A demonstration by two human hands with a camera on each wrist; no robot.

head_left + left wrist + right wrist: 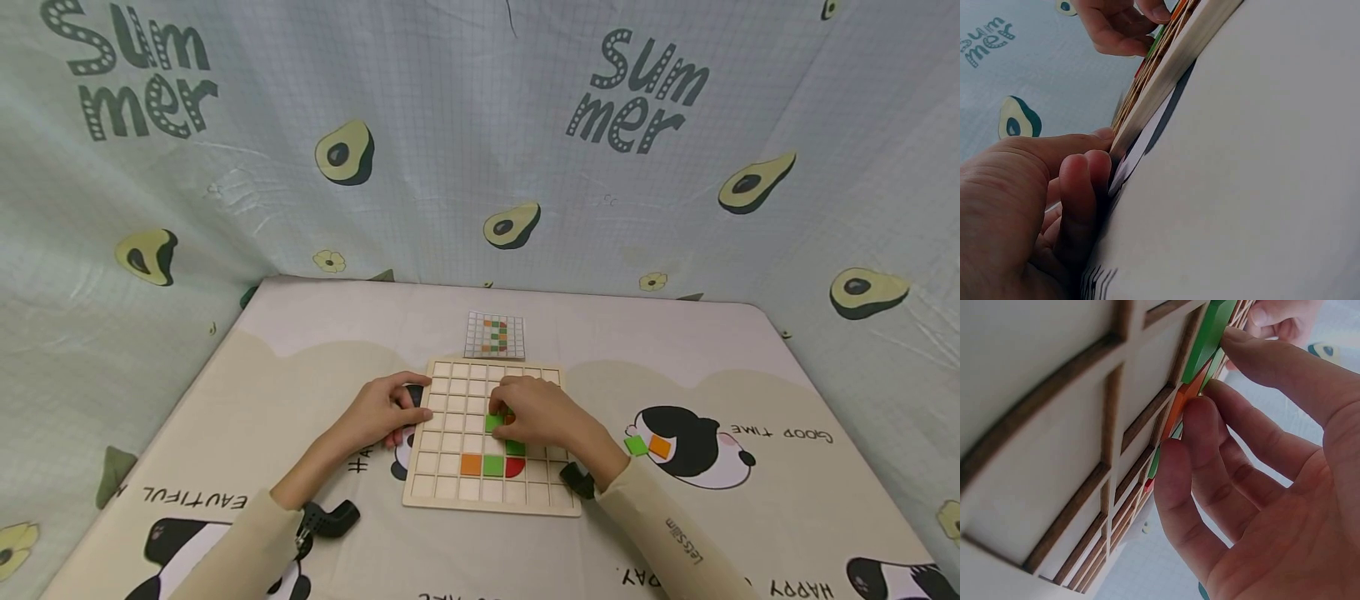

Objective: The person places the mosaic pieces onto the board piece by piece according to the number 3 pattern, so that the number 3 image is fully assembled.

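Observation:
A wooden grid board (461,497) lies on the table with coloured tiles in its cells. My left hand (378,408) touches its left edge with thumb and index finger; the other fingers curl beside the edge in the left wrist view. Over the board, my right hand (540,411) pinches a green square tile (493,422) between thumb and index finger, right at a cell. An orange tile (1179,407) lies beside it. Nearer the front are a green tile (515,448) and a row of orange (470,464), green (493,466) and red rounded (514,467) tiles. The right hand hides tiles farther back.
Behind the board stands a small pattern card (495,335) with a coloured grid. Right of the board lie a loose green tile (636,446) and an orange tile (660,447). A printed cloth (300,375) covers the table; a printed curtain (420,100) hangs behind.

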